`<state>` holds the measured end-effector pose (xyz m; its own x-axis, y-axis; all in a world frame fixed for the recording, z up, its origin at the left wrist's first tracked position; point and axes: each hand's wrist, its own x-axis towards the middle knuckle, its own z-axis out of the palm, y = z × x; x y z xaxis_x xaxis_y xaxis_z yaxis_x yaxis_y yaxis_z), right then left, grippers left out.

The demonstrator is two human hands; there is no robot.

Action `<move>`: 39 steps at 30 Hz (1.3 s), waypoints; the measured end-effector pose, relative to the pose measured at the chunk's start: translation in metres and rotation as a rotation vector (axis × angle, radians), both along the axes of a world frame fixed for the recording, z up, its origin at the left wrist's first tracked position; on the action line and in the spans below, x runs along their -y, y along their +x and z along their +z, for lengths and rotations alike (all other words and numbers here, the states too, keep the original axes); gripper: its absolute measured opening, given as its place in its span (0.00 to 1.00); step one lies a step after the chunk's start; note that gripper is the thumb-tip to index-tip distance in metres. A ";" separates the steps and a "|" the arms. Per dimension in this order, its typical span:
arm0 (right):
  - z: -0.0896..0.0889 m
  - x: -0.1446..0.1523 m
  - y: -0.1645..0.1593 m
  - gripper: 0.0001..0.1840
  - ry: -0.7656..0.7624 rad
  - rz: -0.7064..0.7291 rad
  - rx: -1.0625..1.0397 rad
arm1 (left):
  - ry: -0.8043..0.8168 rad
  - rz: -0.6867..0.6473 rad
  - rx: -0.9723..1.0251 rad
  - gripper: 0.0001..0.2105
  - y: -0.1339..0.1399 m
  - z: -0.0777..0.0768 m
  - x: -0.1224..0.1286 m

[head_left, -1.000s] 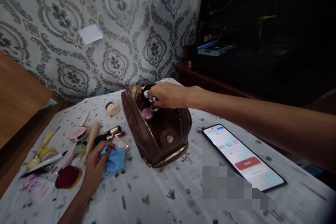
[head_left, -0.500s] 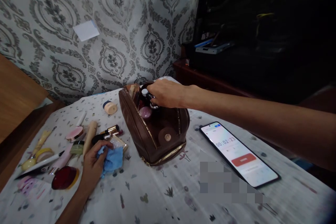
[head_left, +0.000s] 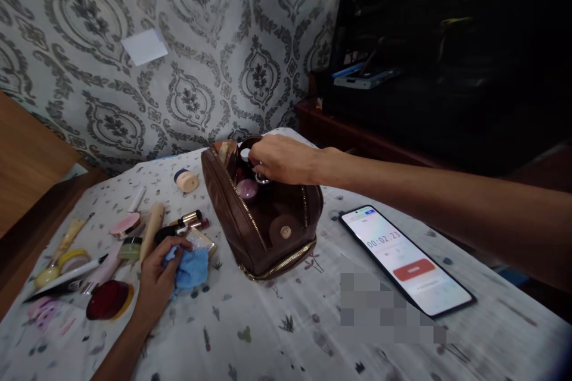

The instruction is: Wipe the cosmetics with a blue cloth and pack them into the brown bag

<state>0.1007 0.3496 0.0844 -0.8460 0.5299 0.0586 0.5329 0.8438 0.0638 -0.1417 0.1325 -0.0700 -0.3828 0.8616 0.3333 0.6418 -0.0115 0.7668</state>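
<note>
A brown makeup bag (head_left: 223,214) with gold zips stands unzipped on the cloth-covered table. My right hand (head_left: 281,159) reaches into its far end, fingers curled down around something I cannot make out. Beneath those fingers shows a silver-rimmed round item (head_left: 262,178); a white cap (head_left: 245,155) and a pinkish-purple round item (head_left: 247,189) lie beside it in the bag. My left hand (head_left: 158,274) rests on the table left of the bag, pinching a crumpled blue cloth (head_left: 192,268). Partly under the cloth is a clear, glittery compact (head_left: 202,239).
Cosmetics lie at left: a dark red jar (head_left: 108,299), a pink compact (head_left: 125,224), a green jar (head_left: 131,248), a beige tube (head_left: 154,223) and a gold-and-black lipstick (head_left: 191,218). A beige bottle (head_left: 186,180) lies behind them. Right of the bag is a phone (head_left: 406,259).
Both hands keep nearly the same places. My right hand's fingers have shifted slightly within the bag, and the view has tilted a little.
</note>
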 end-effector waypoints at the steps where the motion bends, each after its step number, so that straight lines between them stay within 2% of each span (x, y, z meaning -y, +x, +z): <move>1: 0.000 0.001 0.000 0.14 0.007 -0.016 -0.003 | 0.001 -0.004 0.000 0.11 0.000 0.000 0.000; 5: 0.001 0.005 -0.001 0.15 0.047 -0.057 0.020 | -0.003 -0.004 -0.006 0.12 -0.001 -0.001 -0.001; 11: -0.001 0.002 -0.001 0.16 0.063 -0.004 0.048 | -0.007 -0.008 0.002 0.12 -0.002 -0.002 -0.001; 26: 0.002 0.002 -0.001 0.16 -0.026 0.078 0.030 | -0.018 -0.005 0.008 0.11 0.001 0.002 0.000; 30: 0.001 -0.004 0.000 0.12 -0.049 0.103 0.050 | -0.014 0.005 0.005 0.11 0.002 0.003 0.000; 34: 0.003 -0.007 0.000 0.09 -0.047 0.096 0.069 | -0.001 0.002 0.001 0.11 0.002 0.002 0.000; 39: 0.005 -0.002 -0.002 0.11 -0.012 0.047 0.077 | -0.029 0.011 0.003 0.13 0.001 0.001 -0.001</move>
<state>0.0989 0.3519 0.0899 -0.8717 0.4899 -0.0142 0.4867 0.8686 0.0926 -0.1409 0.1332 -0.0690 -0.3932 0.8666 0.3073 0.6391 0.0173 0.7689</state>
